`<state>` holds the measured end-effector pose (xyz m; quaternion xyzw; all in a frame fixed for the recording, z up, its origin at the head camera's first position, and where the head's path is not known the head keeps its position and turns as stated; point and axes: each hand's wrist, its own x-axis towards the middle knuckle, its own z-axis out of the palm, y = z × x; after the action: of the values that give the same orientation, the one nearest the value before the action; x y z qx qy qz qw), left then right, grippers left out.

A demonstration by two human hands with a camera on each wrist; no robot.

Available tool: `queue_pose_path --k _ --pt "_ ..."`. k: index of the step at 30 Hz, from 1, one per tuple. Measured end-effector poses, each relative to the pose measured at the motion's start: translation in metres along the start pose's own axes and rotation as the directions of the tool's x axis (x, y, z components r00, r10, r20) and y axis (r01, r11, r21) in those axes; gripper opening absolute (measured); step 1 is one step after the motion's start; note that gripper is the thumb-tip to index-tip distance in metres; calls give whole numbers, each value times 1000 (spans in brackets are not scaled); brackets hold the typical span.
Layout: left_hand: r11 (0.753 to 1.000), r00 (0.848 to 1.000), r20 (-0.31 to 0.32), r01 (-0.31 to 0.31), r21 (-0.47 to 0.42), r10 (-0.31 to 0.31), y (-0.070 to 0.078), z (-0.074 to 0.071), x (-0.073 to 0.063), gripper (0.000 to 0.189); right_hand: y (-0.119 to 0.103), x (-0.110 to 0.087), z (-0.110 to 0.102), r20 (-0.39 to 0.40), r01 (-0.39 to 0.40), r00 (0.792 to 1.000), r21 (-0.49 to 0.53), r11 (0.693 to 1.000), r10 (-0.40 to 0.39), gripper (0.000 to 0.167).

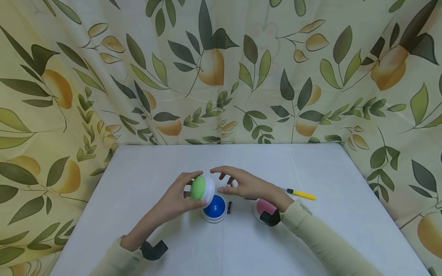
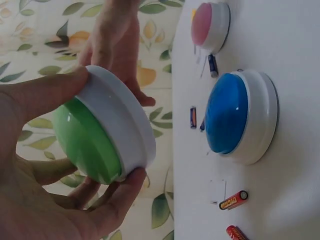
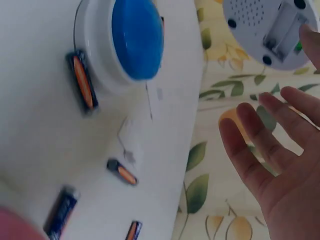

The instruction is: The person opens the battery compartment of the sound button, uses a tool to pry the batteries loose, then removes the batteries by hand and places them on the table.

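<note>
My left hand [image 1: 174, 199] grips a green push button [image 1: 198, 188] by its round white base, raised over the table and tipped on its side. In the right wrist view the button's white underside [image 3: 247, 30] shows speaker holes, dark feet and an uncovered battery compartment [image 3: 286, 31]. Close by, to the right, is my right hand [image 1: 246, 183], its fingers spread and holding nothing. Below the raised button a blue push button [image 1: 215, 207] stands on the table. A pink push button [image 1: 265, 207] stands farther right, partly hidden by my right wrist.
On the white table [image 1: 248, 245] lies a yellow-handled screwdriver [image 1: 304, 194] at the right. Several loose batteries lie about the blue button, among them a red one [image 2: 233, 200] and a dark one with an orange stripe [image 3: 83, 82]. A patterned curtain [image 1: 221, 107] hangs behind.
</note>
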<state>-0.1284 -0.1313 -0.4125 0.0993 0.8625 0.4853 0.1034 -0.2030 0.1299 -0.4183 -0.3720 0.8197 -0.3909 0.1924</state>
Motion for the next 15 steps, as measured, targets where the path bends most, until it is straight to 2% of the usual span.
queue_pose_path --k 10,15 --pt "996 991 -133 -16 82 27 2 2 -7 85 -2 6 25 -55 56 997 59 997 -53 73" --pt "987 983 -170 -42 154 68 -3 -2 -10 83 -3 15 36 -90 72 994 24 997 -70 77"
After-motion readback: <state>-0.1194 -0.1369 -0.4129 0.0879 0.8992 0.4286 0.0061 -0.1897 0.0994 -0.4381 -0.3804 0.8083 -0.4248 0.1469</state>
